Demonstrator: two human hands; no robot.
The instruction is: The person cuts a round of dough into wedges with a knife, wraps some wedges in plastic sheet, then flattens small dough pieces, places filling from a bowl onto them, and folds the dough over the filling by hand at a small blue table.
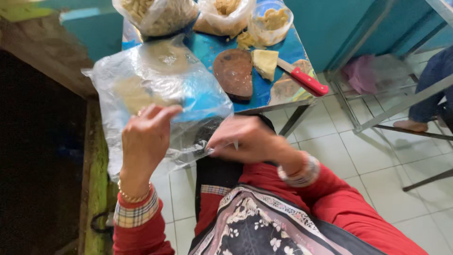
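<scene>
Bag (155, 89) pinched in my left hand (144, 141) and right hand (245, 139), held above counter (283, 52) edge. Thin plastic, loose grip: contents may spill to floor.

Brown board (234, 73) on blue surface (278, 49). Pale block (264, 63) touching board's rt edge; red-handled knife (306, 80) just beyond that. Two filled bags (158, 14) (224, 14) & clear tub (270, 21) behind board. Pink cloth (361, 73) on floor, well rt of board.
</scene>
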